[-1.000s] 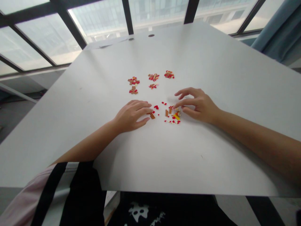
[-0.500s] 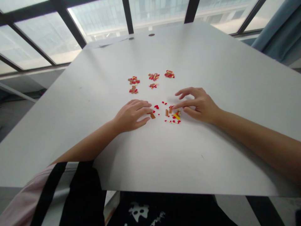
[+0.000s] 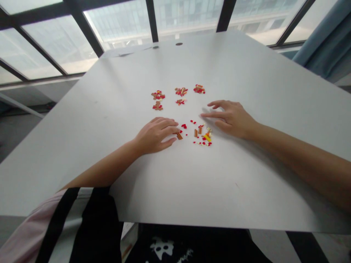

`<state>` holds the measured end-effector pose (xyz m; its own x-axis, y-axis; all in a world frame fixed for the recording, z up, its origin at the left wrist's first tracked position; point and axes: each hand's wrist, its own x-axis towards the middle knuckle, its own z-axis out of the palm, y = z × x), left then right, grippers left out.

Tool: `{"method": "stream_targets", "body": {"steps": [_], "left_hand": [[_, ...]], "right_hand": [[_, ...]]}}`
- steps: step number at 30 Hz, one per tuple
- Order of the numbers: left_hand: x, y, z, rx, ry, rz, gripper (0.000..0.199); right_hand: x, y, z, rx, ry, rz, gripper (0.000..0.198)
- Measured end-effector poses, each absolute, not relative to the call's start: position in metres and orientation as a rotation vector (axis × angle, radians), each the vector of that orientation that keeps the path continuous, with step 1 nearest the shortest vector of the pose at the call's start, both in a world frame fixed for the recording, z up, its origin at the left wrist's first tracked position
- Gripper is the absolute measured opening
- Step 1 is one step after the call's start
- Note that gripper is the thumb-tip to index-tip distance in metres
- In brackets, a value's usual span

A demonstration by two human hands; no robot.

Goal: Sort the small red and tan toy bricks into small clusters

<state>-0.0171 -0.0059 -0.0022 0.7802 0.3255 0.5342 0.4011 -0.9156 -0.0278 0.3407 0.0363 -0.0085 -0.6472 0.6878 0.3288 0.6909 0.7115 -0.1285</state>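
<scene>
My left hand point(image 3: 156, 135) rests palm down on the white table, fingers spread, its fingertips by a brown toy brick point(image 3: 179, 136) and small red bricks point(image 3: 184, 126). Part of that group is hidden under the fingers. To the right lie two upright-looking brown bricks point(image 3: 196, 133), a yellow brick point(image 3: 207, 138) and a row of tiny red and pale pieces point(image 3: 203, 143). My right hand point(image 3: 230, 118) hovers beyond and to the right of these loose pieces, index finger stretched out, with nothing in it.
Farther back on the white table point(image 3: 109, 109) are several small piles of red and brown bricks: a left pile point(image 3: 158, 95), a middle pile point(image 3: 181, 91) and a right pile point(image 3: 199, 89). Windows stand behind the table, and a blue curtain point(image 3: 320, 44) hangs at the right.
My right hand has lifted off the brown bricks and drawn slightly away, its index finger now above and beyond them. My left hand has stayed in place; the view has tilted a little.
</scene>
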Motion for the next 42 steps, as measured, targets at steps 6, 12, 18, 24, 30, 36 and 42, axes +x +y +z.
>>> {"method": "stream_targets", "body": {"steps": [6,12,18,24,30,36,42], "left_hand": [[-0.019,-0.005,-0.004,-2.905,-0.667,-0.768,0.022],[-0.02,-0.006,-0.004,-2.888,-0.665,-0.745,0.021],[-0.017,-0.006,-0.003,-2.886,-0.655,-0.747,0.021],[-0.017,-0.006,-0.002,-2.892,-0.668,-0.739,0.022],[-0.018,-0.005,-0.003,-2.903,-0.66,-0.741,0.022],[-0.018,-0.006,-0.003,-2.898,-0.65,-0.758,0.021],[-0.018,-0.005,-0.004,-2.876,-0.646,-0.756,0.02]], "right_hand": [[0.316,0.065,0.004,-1.248,-2.677,-0.057,0.049],[0.273,0.089,0.011,-1.345,-2.697,-0.113,0.049],[0.263,0.092,0.018,-1.359,-2.693,-0.106,0.051],[0.274,0.088,0.022,-1.26,-2.636,-0.095,0.051],[0.295,0.076,0.033,-1.124,-2.576,0.008,0.051],[0.325,0.043,0.047,-0.922,-2.707,0.149,0.053],[0.337,0.019,0.04,-0.895,-2.697,0.029,0.053]]}}
